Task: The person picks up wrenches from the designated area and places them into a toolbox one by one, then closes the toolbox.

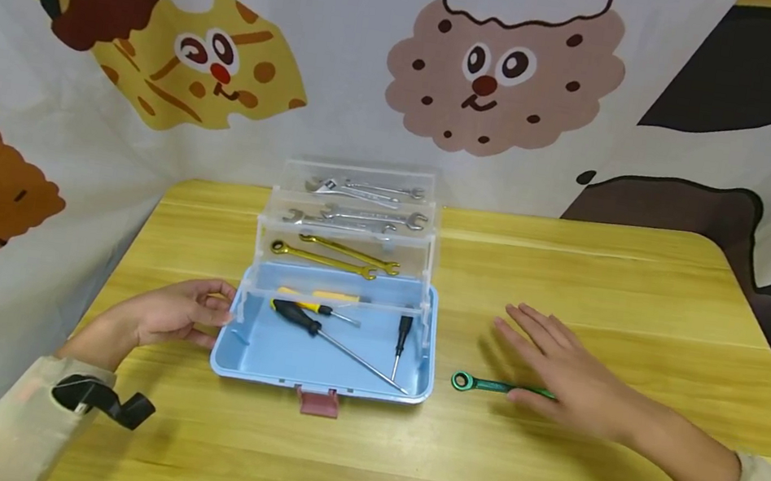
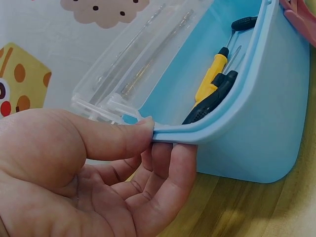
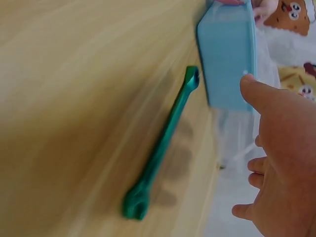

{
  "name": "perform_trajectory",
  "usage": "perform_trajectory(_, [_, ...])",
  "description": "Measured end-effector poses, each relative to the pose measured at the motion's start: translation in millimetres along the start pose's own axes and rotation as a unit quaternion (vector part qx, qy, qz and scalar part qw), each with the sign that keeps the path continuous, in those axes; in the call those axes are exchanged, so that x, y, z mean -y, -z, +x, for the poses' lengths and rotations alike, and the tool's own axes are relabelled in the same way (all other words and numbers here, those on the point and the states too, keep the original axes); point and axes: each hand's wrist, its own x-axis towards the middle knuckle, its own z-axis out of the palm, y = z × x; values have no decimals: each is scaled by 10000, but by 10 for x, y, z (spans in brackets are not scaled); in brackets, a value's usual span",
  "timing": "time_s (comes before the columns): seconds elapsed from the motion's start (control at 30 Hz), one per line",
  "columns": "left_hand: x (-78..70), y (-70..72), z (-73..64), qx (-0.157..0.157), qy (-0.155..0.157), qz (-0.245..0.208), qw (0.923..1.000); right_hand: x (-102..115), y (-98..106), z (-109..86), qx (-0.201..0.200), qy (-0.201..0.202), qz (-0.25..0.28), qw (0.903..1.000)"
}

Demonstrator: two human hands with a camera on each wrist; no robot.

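A light blue toolbox stands with its clear tiered trays raised at the back. My left hand pinches its left rim, thumb on top and fingertips beneath, as the left wrist view shows. Over the table to the right, my right hand is held with fingers extended and nothing in it. Below that hand lies a green ratcheting combination wrench, partly hidden in the head view; the right wrist view shows the wrench whole, apart from the hand.
Inside the box lie a long black screwdriver, a small black screwdriver and yellow-handled ones. Golden wrenches fill the lowest tray, silver wrenches the upper ones. A pink latch hangs in front. A printed cloth backs the wooden table.
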Motion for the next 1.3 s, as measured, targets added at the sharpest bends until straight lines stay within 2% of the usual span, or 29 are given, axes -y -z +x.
perform_trajectory(0.3, [14,15,5,-19,-45,-7,10000,-193,-83,-324,-81,-492,145,9987])
perform_trajectory(0.43, [17,18,2,-4,-57,-33,10000,-277,-125,-422,-54,-834,245,9962])
perform_trajectory(0.57, [19,22,0,19,-63,-50,10000,-365,-175,-489,-89,-1003,84,9949])
perform_trajectory(0.73, [16,21,0,61,-66,-19,10000,-437,-205,-529,-197,-946,-133,9952])
perform_trajectory(0.87, [11,18,-2,61,-62,-30,10000,-454,-208,-524,-285,-785,-90,9965])
perform_trajectory(1.13, [18,25,0,110,-66,-54,9999,-462,-216,-501,-111,-565,123,9983])
perform_trajectory(1.3, [26,22,0,100,-55,-47,9999,-487,-208,-499,-132,-92,281,9995])
